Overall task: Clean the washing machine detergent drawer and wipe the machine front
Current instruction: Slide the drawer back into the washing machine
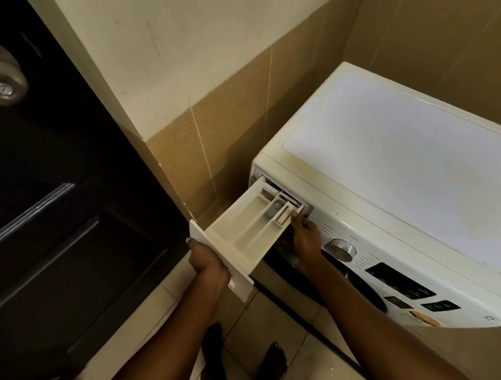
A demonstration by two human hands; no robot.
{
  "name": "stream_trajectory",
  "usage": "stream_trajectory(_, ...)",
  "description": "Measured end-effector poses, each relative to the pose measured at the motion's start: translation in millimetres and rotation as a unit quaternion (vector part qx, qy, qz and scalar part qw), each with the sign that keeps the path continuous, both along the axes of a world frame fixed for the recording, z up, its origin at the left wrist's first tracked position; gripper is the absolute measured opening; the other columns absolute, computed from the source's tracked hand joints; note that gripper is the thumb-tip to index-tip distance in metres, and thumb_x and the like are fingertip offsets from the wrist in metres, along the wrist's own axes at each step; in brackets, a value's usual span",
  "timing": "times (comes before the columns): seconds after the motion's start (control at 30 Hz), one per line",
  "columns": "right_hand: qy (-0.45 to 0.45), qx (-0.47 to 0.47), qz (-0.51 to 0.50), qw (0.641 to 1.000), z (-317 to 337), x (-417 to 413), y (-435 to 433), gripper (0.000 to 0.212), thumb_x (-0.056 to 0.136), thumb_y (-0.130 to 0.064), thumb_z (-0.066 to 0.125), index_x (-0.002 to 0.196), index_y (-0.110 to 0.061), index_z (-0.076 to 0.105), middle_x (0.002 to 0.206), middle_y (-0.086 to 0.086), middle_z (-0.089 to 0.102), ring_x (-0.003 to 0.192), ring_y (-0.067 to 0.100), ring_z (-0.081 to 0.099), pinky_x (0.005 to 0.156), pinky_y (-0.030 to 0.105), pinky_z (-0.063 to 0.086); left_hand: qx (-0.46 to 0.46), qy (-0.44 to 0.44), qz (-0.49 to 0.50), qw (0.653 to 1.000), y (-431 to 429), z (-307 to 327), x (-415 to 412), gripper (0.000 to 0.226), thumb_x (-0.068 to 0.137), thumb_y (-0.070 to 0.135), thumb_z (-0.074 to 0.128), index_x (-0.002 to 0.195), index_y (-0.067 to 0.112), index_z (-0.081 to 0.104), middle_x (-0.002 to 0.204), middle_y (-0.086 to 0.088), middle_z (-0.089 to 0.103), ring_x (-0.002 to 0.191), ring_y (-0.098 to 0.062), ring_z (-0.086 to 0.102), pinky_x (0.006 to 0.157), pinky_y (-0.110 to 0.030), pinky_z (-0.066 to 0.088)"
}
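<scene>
In the head view the washing machine [388, 182] fills the 4 o'clock part of the scene, and the detergent drawer [245, 228] juts from the slot at its upper left corner towards 7 o'clock, drawn nearly all the way out with only its rear end at the slot mouth. The left hand [208, 264] curls round the drawer's front panel, fingers wrapped over the edge. The right hand [305, 233], at 3 o'clock of the drawer and just above the dial [341, 249], appears to pinch the rear right rim, thumb tip on top; its other fingers are mostly hidden. The step in hand looks like freeing the drawer from the machine. To do it well, the rear should probably be steadied or its catch pressed down while the left hand draws straight along the slot's line, level, without twisting. Any residue in the compartments could spill onto the floor tiles [167, 296] if the tray tips. A dark door [57, 229] stands close at 9 o'clock, so the pull needs room.
</scene>
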State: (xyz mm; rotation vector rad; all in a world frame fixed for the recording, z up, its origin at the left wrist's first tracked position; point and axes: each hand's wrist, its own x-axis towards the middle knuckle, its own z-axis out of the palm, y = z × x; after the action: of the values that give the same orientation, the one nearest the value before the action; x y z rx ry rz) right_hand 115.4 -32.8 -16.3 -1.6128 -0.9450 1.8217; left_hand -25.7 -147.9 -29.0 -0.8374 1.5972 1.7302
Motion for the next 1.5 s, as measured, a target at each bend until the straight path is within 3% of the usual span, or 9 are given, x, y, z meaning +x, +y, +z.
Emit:
stream_trajectory(0.2,-0.163,0.161,0.124,0.965,20.2,12.0,1.0,0.022,0.102,-0.032,0.051,0.106,-0.012,0.062,0.092,0.001,0.068,0.078,0.017,0.067,0.066,0.03,0.053,0.006,0.022,-0.009,1.0,18.8,-5.2,-4.1,0.044,0.1,0.055,0.039,0.108,0.019,0.063,0.101,-0.009,0.069,0.093,-0.033,0.065,0.088,-0.048,0.054)
stream_trajectory(0.37,-0.367,0.525,0.182,0.746,45.2,38.2,35.0,0.016,0.099,-0.024,0.055,0.089,-0.012,0.061,0.083,0.002,0.061,0.071,0.018,0.055,0.065,0.027,0.039,0.033,-0.004,-0.014,0.999,30.3,-14.2,6.6,0.046,0.099,0.059,0.037,0.106,0.023,0.065,0.099,-0.007,0.071,0.092,-0.033,0.068,0.085,-0.05,0.056)
stream_trajectory(0.47,-0.452,0.554,0.276,0.642,36.8,55.4,69.5,0.04,0.103,-0.03,0.045,0.135,-0.008,0.055,0.138,0.013,0.057,0.128,0.033,0.052,0.102,0.041,0.045,0.067,-0.018,-0.012,0.998,43.2,-10.9,14.8,0.047,0.099,0.058,0.037,0.115,0.023,0.064,0.103,-0.007,0.07,0.093,-0.032,0.067,0.08,-0.047,0.057)
stream_trajectory(0.57,-0.469,0.506,0.348,0.635,27.2,64.7,80.5,0.06,0.106,-0.046,0.018,0.156,-0.013,0.024,0.162,0.005,0.025,0.15,0.024,0.021,0.119,0.042,0.026,0.08,-0.024,-0.01,0.996,58.3,-16.1,17.4,0.057,0.092,0.067,0.039,0.121,0.025,0.065,0.113,-0.009,0.071,0.104,-0.037,0.066,0.094,-0.058,0.052)
stream_trajectory(0.73,-0.486,0.507,0.352,0.619,23.4,63.6,82.5,0.057,0.107,-0.04,0.016,0.156,-0.012,0.024,0.161,0.006,0.029,0.149,0.022,0.025,0.119,0.042,0.029,0.088,-0.023,-0.032,0.995,105.9,-20.7,22.8,0.052,0.094,0.062,0.037,0.106,0.023,0.068,0.111,-0.012,0.072,0.102,-0.038,0.066,0.096,-0.059,0.051)
stream_trajectory(1.0,-0.499,0.501,0.356,0.611,16.3,62.3,85.7,0.057,0.106,-0.038,0.011,0.157,-0.013,0.019,0.163,0.004,0.022,0.151,0.019,0.019,0.121,0.04,0.026,0.091,-0.01,-0.033,0.995,188.3,-9.1,31.0,0.051,0.099,0.054,0.035,0.122,0.019,0.064,0.116,-0.009,0.069,0.102,-0.033,0.066,0.095,-0.05,0.053)
stream_trajectory(1.17,-0.498,0.496,0.353,0.617,15.7,60.6,84.5,0.058,0.106,-0.04,0.01,0.158,-0.015,0.017,0.164,0.001,0.019,0.152,0.017,0.014,0.122,0.037,0.021,0.062,-0.005,-0.045,0.997,204.2,-10.7,28.5,0.049,0.095,0.061,0.035,0.094,0.022,0.065,0.119,-0.008,0.069,0.104,-0.035,0.065,0.097,-0.052,0.051)
stream_trajectory(1.3,-0.498,0.494,0.354,0.618,17.7,61.2,83.2,0.057,0.107,-0.04,0.013,0.157,-0.014,0.019,0.163,0.002,0.021,0.151,0.017,0.017,0.122,0.039,0.024,0.103,-0.025,-0.036,0.994,180.0,-2.1,29.4,0.056,0.099,0.056,0.035,0.125,0.016,0.063,0.121,-0.01,0.067,0.107,-0.035,0.065,0.098,-0.053,0.051)
stream_trajectory(1.5,-0.496,0.487,0.354,0.626,21.7,62.1,81.9,0.059,0.106,-0.042,0.009,0.157,-0.015,0.019,0.163,0.001,0.021,0.152,0.017,0.016,0.121,0.039,0.025,0.161,-0.047,-0.046,0.985,101.0,-14.2,21.4,0.056,0.103,0.054,0.026,0.127,0.016,0.058,0.112,-0.011,0.066,0.118,-0.039,0.058,0.083,-0.047,0.05)
